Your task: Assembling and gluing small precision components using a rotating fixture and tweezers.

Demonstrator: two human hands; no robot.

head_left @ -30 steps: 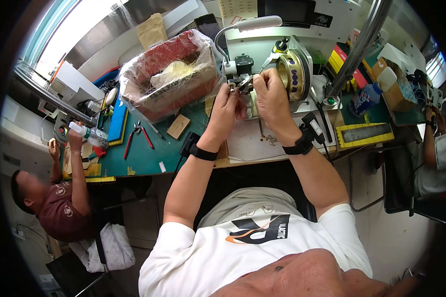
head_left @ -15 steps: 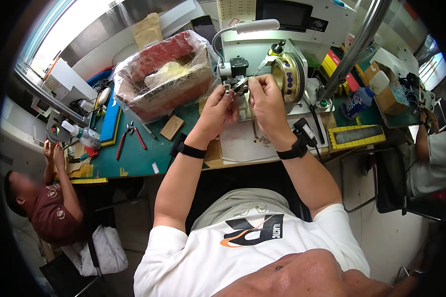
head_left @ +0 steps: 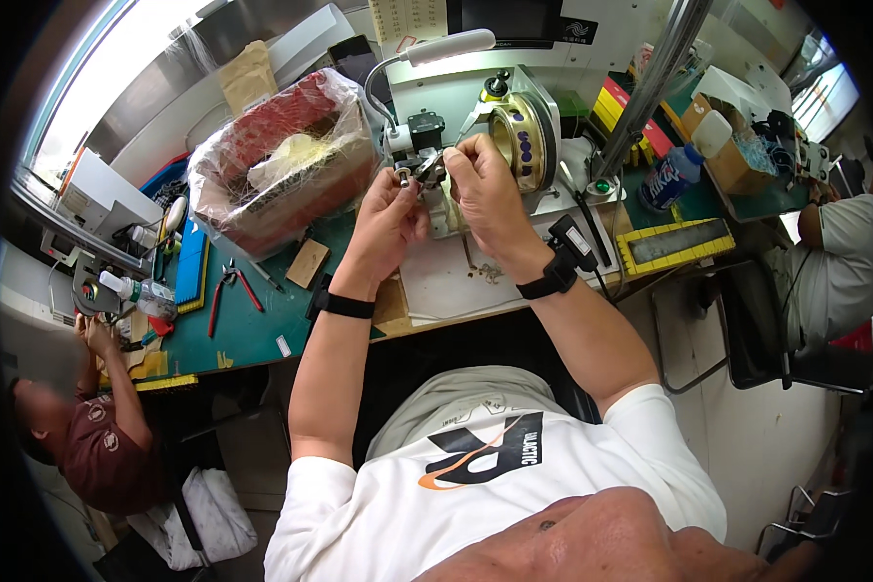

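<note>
My left hand (head_left: 383, 221) is closed in front of the bench machine, thumb and fingertips at a small shiny metal cylindrical piece (head_left: 404, 177). Beside it my right hand (head_left: 485, 189) is pinched at the metal fixture (head_left: 431, 169); what lies between its fingers is too small to make out. Just right of that hand stands a gold-coloured ring wheel (head_left: 514, 145) with dark oval marks. A black block-shaped part (head_left: 425, 126) sits above the fixture. Over all this reaches a white lamp (head_left: 448, 46) on a bent neck.
A plastic-lined box (head_left: 281, 160) with pale fibres stands left of the machine. Red-handled pliers (head_left: 231, 286) and a brown block (head_left: 307, 263) lie on the green bench mat (head_left: 199, 341). A blue bottle (head_left: 671, 177) and yellow-edged tray (head_left: 676, 246) are right. People sit at both sides.
The whole view has shifted, so the bench and machine sit farther left in the picture. Both hands stay at the fixture, fingers still closed; the right hand's back is turned more toward view.
</note>
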